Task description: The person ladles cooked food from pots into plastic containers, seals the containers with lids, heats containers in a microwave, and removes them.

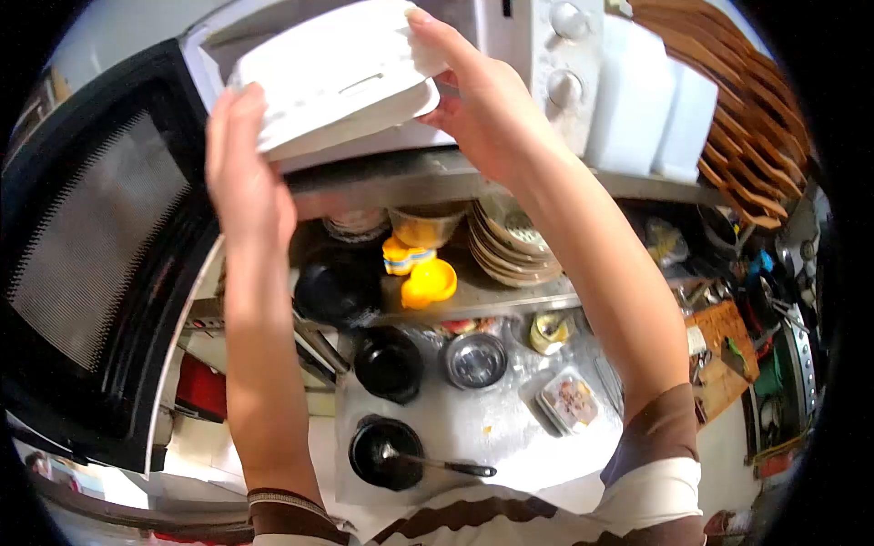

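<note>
A white lidded takeaway box is held up in front of the open white microwave, tilted, its right end higher. My left hand is closed around its left end, with the fingers over the edge. At the right end, my right hand grips it, one fingertip on top and other fingers beneath. What is inside the box is hidden. The microwave's dark door stands swung out to the left of my left hand.
Under the microwave, a shelf holds stacked plates, a yellow cup and a black bowl. Below, the metal counter carries a black bowl with a spoon and a clear food container. White canisters stand right of the microwave.
</note>
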The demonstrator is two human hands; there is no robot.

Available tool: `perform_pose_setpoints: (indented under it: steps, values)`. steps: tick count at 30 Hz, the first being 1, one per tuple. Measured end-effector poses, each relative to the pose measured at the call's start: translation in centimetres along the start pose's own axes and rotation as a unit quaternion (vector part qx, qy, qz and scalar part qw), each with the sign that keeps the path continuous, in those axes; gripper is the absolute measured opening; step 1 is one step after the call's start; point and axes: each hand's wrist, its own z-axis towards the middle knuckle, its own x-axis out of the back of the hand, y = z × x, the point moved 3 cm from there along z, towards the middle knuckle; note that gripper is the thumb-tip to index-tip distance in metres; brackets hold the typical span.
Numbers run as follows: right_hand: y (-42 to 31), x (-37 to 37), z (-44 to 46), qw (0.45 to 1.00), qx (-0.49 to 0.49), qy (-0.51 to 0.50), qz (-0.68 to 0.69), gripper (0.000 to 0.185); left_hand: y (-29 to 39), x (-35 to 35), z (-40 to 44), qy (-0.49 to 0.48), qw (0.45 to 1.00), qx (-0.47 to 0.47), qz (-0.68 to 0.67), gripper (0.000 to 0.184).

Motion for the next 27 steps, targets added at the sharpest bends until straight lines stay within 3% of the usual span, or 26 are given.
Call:
perform_pose_setpoints:
  steps: [1,3,5,7,10,13,15,18,24,27]
  values:
    - [-0.5,0.3,-2.2,1.0,0.004,-0.008,0.0,0.069,0.6,0.3,-1.8,0.044,0.999,-0.013,0.006,0.048]
    - [-1.4,1.2,-6.6,0.998,0.011,-0.062,0.024,0.068,1.7,1.4,-5.6,-0.057,0.996,-0.057,-0.043,0.046]
    - [-1.4,3.0,-11.4,0.996,-0.025,-0.081,0.003,0.063,3.2,1.1,-10.4,-0.045,0.997,-0.052,0.021,0.045]
    - [-2.0,5.7,-17.6,0.996,-0.081,-0.026,0.015,0.064,3.0,0.4,-15.8,-0.068,0.994,-0.004,0.085,0.069]
    - [-0.6,10.1,-26.1,0.991,-0.118,0.052,0.041,0.074,0.2,-0.5,-25.1,-0.043,0.986,0.154,0.057,0.096]
    - [3.0,15.9,-35.2,0.965,-0.194,0.177,0.003,0.072,-7.2,-1.0,-34.0,-0.189,0.951,0.246,0.011,0.083]
    - [6.4,19.9,-40.5,0.928,-0.235,0.289,0.018,0.065,-11.7,-5.5,-37.9,-0.283,0.901,0.312,-0.106,0.075]
    - [11.4,24.8,-46.3,0.884,-0.263,0.382,0.062,0.059,-18.9,-7.6,-44.6,-0.349,0.834,0.411,-0.119,0.059]
    - [15.2,27.3,-50.1,0.83,-0.262,0.488,0.062,0.056,-26.4,-10.6,-50.9,-0.345,0.697,0.609,-0.152,0.056]
    - [15.5,27.3,-50.5,0.819,-0.271,0.503,0.06,0.054,-27.1,-11.0,-51.0,-0.377,0.69,0.6,-0.147,0.054]
